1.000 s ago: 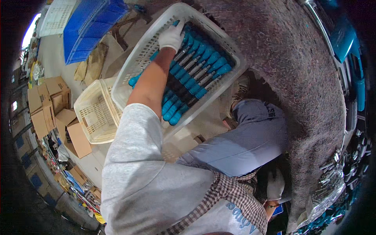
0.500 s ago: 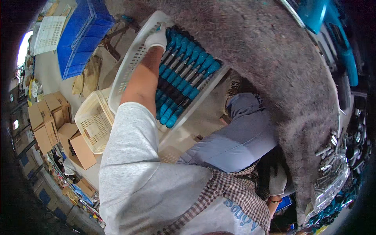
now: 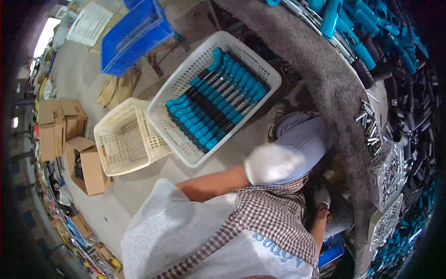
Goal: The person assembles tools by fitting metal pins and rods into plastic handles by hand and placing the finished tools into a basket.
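Observation:
My left hand [image 3: 272, 163], in a white glove, is over my lap next to the white basket's near corner. Motion smears its fingers, and I cannot tell if anything is in them. Down by the table edge at my right side is my right hand [image 3: 321, 195], also gloved; its fingers are lost in shadow. The white perforated basket [image 3: 180, 157] holds a tight row of hand tools [image 3: 218, 97] with teal-and-black handles and silver metal shafts, laid side by side.
A cream basket [image 3: 106, 158] stands against the white one, with cardboard boxes [image 3: 52, 132] beyond it. A blue crate [image 3: 134, 42] is farther back. On the right curves a grey-covered table [image 3: 344, 93] bearing teal handles [image 3: 360, 46], metal pins [image 3: 369, 123] and bagged small parts [image 3: 388, 172].
My left hand has left the basket's far end and come back to my lap. The basket now shows fully, and the whole view has shifted. My right hand has come into sight.

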A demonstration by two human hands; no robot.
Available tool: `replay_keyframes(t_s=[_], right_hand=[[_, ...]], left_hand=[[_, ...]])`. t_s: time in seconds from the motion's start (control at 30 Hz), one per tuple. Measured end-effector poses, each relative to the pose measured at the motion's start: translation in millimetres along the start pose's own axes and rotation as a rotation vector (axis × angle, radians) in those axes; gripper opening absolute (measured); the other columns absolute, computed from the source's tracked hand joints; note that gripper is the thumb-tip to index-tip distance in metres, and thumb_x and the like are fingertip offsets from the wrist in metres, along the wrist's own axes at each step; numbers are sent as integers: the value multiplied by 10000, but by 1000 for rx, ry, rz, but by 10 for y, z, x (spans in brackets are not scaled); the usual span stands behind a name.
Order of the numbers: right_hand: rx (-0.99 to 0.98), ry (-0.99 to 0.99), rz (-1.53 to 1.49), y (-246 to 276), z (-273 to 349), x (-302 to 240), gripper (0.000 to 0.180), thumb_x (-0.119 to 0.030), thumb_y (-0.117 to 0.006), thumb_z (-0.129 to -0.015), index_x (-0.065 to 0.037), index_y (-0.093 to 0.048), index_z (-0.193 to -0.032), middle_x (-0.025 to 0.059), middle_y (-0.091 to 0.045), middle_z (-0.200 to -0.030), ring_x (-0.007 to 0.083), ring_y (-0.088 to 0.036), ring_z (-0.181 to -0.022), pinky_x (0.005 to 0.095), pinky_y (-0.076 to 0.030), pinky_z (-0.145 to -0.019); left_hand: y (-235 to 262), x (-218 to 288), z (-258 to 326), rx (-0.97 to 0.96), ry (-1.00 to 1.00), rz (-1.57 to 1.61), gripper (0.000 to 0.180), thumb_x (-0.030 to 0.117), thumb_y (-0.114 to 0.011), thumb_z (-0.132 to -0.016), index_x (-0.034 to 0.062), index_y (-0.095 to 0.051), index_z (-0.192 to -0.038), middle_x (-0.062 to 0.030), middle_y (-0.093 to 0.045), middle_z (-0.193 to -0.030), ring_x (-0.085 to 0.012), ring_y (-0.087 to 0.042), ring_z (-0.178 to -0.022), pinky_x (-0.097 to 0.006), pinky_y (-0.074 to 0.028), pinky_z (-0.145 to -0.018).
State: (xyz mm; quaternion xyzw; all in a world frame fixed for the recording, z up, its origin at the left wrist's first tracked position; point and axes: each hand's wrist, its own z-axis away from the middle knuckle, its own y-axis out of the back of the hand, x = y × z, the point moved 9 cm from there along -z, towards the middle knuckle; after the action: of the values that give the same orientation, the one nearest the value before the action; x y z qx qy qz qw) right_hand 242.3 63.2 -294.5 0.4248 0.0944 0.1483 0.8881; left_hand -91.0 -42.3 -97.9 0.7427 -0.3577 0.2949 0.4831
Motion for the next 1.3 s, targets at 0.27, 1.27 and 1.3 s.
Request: replay_keyframes(t_s=[0.27,1.27,1.3], right_hand=[[634,-156,-239,852,802,139,348,-328,-569,-910,-38,-651,-1082,229,-647,-1059,388,-620,-975,419,-499,-817],[1092,-218,-410,1551,2454,738,111,-111,-639,-804,-14,-661,-853,162,-644,-842,331,-610,-801,398,-478,-739],[1077,-256,-413,1497,2419,766,113,-115,-643,-797,-14,-660,-846,161,-639,-829,331,-604,-787,400,-474,-725]], left_hand=[[-915,477,181,-408,-282,-410,169,185,-529,-829,127,-646,-936,-50,-605,-784,-229,-619,-734,-370,-483,-614],[752,-5,-2954,-124,-306,-1112,345,170,-651,-767,132,-622,-1108,-85,-606,-1006,-287,-595,-923,-420,-496,-814],[727,-15,-3018,-181,-321,-1107,341,187,-663,-764,118,-614,-1095,-98,-607,-986,-299,-595,-925,-433,-489,-819]])
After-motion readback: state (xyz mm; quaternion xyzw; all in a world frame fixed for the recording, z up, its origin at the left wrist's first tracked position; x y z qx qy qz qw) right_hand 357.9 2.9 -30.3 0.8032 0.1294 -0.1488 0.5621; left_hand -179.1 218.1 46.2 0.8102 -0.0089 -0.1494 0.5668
